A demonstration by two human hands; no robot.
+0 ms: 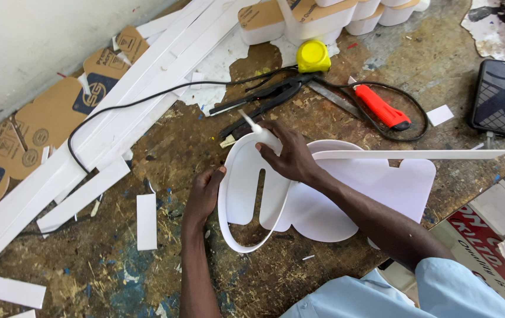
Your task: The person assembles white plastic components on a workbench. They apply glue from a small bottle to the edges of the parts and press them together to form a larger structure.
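Note:
A flat white cut-out shape [382, 188] lies on the worn workbench [164, 147]. A thin white strip [224, 206] stands on edge, bent around the rounded left end of the shape, and its straight tail [411, 154] runs off to the right. My left hand [205, 191] presses the outside of the bent strip. My right hand [287, 154] holds a small white glue bottle [258, 132] with its nozzle pointing up-left, at the top of the curve.
Long white strips [117, 112] and brown-backed sheets [34, 135] cover the left. A black corded tool [264, 97], yellow tape measure [313, 56], red utility knife [379, 107], phone [498, 97] and white tubs [317, 20] lie behind.

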